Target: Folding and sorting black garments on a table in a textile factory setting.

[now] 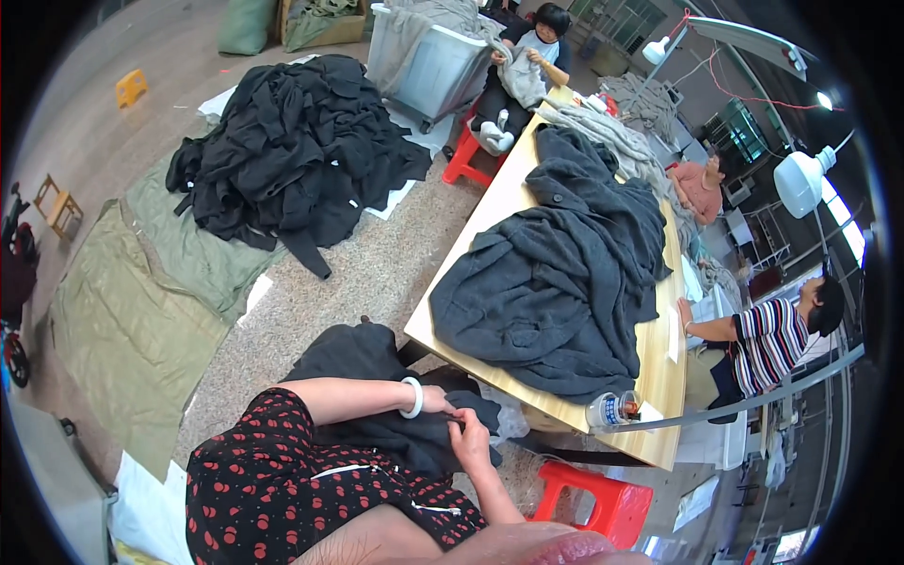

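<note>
A dark grey garment (405,441) lies across my lap and hangs down beside my left arm. My left hand (436,399), with a white bangle at the wrist, is closed on its edge. Right beside it, my right hand (472,441) pinches the same cloth, thumb and fingers together. The two hands nearly touch; anything small between the fingertips is too small to make out. Just ahead, a heap of dark grey garments (556,273) covers much of the wooden table (669,414).
A jar (612,411) stands at the table's near corner, by a curved metal bar. A red stool (603,504) is at my right. A large black garment pile (282,151) lies on floor sheets. Co-workers sit around the table; a grey bin (438,75) stands behind. Lamps (799,184) hang at right.
</note>
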### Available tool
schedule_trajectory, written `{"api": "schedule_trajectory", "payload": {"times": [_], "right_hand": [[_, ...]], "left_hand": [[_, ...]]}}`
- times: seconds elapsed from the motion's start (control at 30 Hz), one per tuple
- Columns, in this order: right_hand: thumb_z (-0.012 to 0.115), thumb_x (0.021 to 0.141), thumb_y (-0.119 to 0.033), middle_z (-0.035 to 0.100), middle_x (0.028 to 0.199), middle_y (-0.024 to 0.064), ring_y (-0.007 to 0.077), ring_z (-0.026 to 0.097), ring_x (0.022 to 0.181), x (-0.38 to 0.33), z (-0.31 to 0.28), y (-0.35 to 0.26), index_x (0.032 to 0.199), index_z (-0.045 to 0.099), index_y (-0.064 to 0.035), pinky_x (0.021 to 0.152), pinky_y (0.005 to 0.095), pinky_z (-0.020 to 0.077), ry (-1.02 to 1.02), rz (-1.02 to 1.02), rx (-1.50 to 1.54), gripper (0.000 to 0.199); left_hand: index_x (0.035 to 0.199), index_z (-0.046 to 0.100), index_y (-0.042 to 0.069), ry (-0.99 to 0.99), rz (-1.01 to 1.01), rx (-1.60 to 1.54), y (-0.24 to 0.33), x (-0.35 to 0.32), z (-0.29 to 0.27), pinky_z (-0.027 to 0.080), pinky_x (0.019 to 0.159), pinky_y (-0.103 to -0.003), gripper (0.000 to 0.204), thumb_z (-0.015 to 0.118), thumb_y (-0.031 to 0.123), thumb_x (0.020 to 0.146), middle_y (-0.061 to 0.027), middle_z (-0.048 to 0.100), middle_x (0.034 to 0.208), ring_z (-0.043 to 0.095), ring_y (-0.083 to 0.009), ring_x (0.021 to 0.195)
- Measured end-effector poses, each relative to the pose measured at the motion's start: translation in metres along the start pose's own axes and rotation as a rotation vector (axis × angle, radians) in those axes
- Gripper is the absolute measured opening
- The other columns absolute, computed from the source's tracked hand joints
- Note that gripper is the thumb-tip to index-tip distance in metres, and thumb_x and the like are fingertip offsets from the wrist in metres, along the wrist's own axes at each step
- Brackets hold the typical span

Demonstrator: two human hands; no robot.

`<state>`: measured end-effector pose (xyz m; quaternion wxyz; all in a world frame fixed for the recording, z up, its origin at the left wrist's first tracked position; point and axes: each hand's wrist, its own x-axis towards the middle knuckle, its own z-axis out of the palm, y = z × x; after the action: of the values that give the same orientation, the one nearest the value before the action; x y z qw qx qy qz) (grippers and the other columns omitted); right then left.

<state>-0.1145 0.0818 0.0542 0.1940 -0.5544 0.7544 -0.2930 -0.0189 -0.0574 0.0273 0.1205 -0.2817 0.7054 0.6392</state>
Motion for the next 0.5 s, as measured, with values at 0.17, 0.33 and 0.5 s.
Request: {"api": "schedule_trajectory", "payload": {"times": [0.17,0.33,0.5], "right_hand": [[0.06,0.074,-0.011,0.059,0.08,0.0177,0.0334,0.058,0.077,-0.005,-0.008,0.002,0.091,0.055,-0.0015,0.068,0.0376,0.046,0.019,-0.111,-0.132,0.02],[0.054,0.075,-0.01,0.052,0.071,0.0191,0.037,0.051,0.071,0.001,-0.014,0.002,0.075,0.048,-0.0016,0.063,0.0439,0.04,-0.036,-0.196,-0.153,0.01],[0.053,0.077,-0.009,0.05,0.072,0.0198,0.0381,0.05,0.071,0.006,-0.02,0.007,0.075,0.046,-0.0004,0.062,0.042,0.0408,-0.172,-0.169,-0.141,0.011]], "left_hand": [[0.083,0.06,-0.008,0.005,0.203,0.336,-0.003,0.011,0.005,0.043,0.077,-0.039,0.044,0.05,0.034,0.075,-0.0279,0.058,0.085,0.058,-0.0367,0.084],[0.073,0.061,-0.01,-0.071,0.273,0.531,0.009,0.004,-0.002,0.044,0.079,-0.041,0.058,0.048,0.047,0.073,-0.0294,0.058,0.079,0.058,-0.0396,0.079],[0.076,0.061,-0.006,-0.053,0.303,0.643,0.014,-0.006,-0.001,0.046,0.074,-0.041,0.048,0.054,0.041,0.069,-0.0268,0.059,0.08,0.058,-0.0377,0.08]]}}
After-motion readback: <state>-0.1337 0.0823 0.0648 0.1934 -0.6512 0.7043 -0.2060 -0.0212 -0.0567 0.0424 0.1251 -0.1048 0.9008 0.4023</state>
